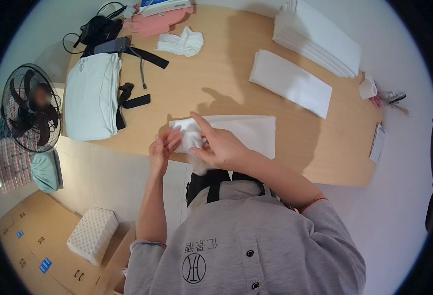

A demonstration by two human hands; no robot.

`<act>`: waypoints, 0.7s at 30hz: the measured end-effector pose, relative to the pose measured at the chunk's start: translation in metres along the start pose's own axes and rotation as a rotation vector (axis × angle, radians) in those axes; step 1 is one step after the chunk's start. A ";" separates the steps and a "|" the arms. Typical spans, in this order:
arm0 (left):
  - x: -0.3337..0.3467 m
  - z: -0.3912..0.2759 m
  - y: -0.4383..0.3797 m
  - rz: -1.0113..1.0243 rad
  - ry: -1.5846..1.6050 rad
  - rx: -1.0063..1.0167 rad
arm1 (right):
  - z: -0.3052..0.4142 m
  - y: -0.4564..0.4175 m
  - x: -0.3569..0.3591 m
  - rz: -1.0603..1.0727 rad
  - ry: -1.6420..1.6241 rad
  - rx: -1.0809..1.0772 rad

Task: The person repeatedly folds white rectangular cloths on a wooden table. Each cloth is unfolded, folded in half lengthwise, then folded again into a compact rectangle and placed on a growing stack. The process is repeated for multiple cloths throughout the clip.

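Note:
My right hand (pixel 222 147) grips a small white cloth (pixel 194 142), blurred by motion, which hangs down past the table's near edge. Facing it from the left, my left hand (pixel 163 146) has its fingers apart; whether they touch the cloth is hard to tell. Beneath both hands, a flat folded white cloth (pixel 255 132) lies along the front edge of the wooden table (pixel 187 79). Farther back to the right rests another folded white cloth (pixel 292 83). Behind that one rises a tall stack of folded white cloths (pixel 319 37).
On the table's left lie a pile of white fabric (pixel 91 99), black straps (pixel 137 101) and a dark device with cables (pixel 102 29). A crumpled white cloth (pixel 181 41) sits near a pink item (pixel 161 22). A black fan (pixel 31 107) stands beyond the left edge.

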State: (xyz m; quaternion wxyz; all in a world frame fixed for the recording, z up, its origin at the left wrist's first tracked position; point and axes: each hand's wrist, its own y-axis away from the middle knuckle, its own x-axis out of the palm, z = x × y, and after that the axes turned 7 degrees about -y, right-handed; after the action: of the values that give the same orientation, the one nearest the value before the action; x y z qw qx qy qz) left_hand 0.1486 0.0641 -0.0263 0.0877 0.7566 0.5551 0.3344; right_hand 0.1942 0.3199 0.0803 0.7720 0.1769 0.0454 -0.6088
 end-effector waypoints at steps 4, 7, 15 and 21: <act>0.006 0.017 -0.013 -0.146 -0.554 0.048 | -0.066 -0.009 -0.005 -0.142 0.178 -0.093; 0.001 0.038 -0.019 -0.251 -0.722 0.201 | -0.106 0.009 -0.057 -0.149 0.436 -0.004; 0.000 0.049 -0.044 -0.527 -1.611 0.495 | -0.162 0.035 -0.096 -0.039 0.405 0.028; 0.035 -0.003 -0.040 -0.495 -1.534 0.203 | -0.152 0.041 -0.087 -0.283 0.498 0.118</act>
State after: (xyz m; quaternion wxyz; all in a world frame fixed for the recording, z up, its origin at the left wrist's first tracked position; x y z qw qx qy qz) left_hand 0.1216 0.1098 -0.0295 0.4461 0.6349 0.5193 -0.3580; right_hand 0.2331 0.4580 -0.0274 0.6329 0.3576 0.2223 -0.6497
